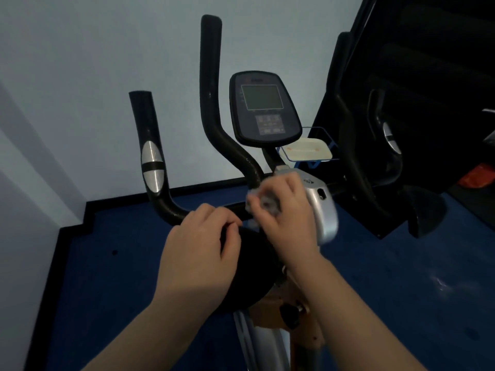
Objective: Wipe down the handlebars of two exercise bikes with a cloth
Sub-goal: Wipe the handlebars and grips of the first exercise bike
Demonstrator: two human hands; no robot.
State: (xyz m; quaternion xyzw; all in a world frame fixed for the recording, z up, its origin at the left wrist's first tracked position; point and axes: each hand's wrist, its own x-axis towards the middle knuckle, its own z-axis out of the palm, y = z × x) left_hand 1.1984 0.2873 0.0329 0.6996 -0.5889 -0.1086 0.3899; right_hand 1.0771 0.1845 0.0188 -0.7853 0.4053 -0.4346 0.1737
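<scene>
Grip, left hand (199, 253): curled fingers held the low black handlebar (171, 207) beside the seat (249, 266).
Grip, right hand (281, 210): it clutched a small pale cloth (263, 203), pressed at the base of the tall bar (214, 103).
Console (263, 108): just above the cloth, untouched.
Second bike (380, 162): at right, not yet wiped.
Risk: the bunched cloth could slide off the curved bar and miss its upper part.
</scene>
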